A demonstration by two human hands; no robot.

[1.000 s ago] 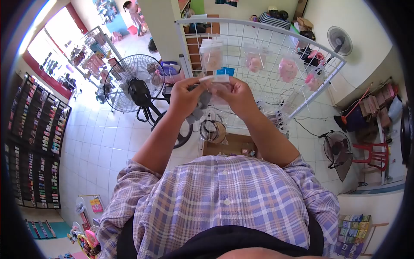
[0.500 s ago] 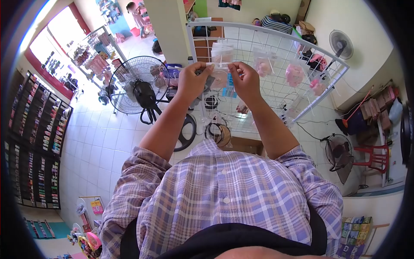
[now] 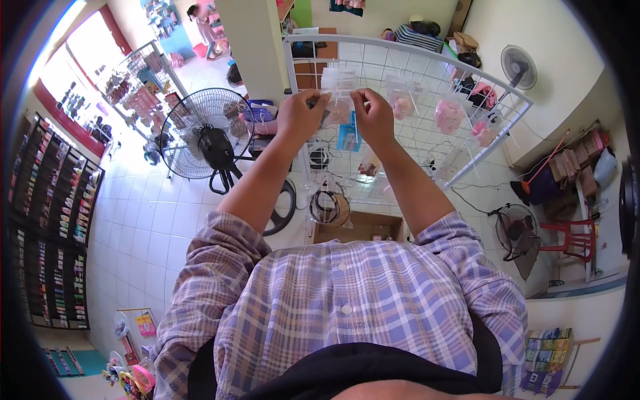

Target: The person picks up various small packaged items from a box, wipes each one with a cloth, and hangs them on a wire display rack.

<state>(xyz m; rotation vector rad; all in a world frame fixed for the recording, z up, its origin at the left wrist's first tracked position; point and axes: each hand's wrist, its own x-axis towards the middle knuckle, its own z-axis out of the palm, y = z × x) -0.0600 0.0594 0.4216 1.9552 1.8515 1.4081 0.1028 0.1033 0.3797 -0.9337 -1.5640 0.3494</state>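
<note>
Both my hands are raised in front of a white wire grid rack (image 3: pixel 427 45). A clear plastic packet (image 3: pixel 339 112) with a white top strip is stretched between them. My left hand (image 3: pixel 300 121) pinches its left upper corner with thumb and finger. On the opposite corner, my right hand (image 3: pixel 375 119) is closed in a pinch too. What lies inside the packet is hard to make out. Just beyond my fingertips hang several white-topped packets (image 3: pixel 339 77) on the rack. A blue packet (image 3: pixel 349 137) hangs below, between my wrists. To the right, packets with pink items (image 3: pixel 449 117) hang on hooks.
A black pedestal fan (image 3: pixel 215 143) stands close to my left forearm. Below the rack is an open cardboard box (image 3: pixel 360 227). Another floor fan (image 3: pixel 519 233) and a red chair (image 3: pixel 573 233) are at right. Dark display shelves (image 3: pixel 50 220) line the left. Another person (image 3: pixel 207 30) is far back.
My hands have moved slightly forward with the packet, nearer the hanging packets. The view has shifted a little, and more of the cardboard box shows.
</note>
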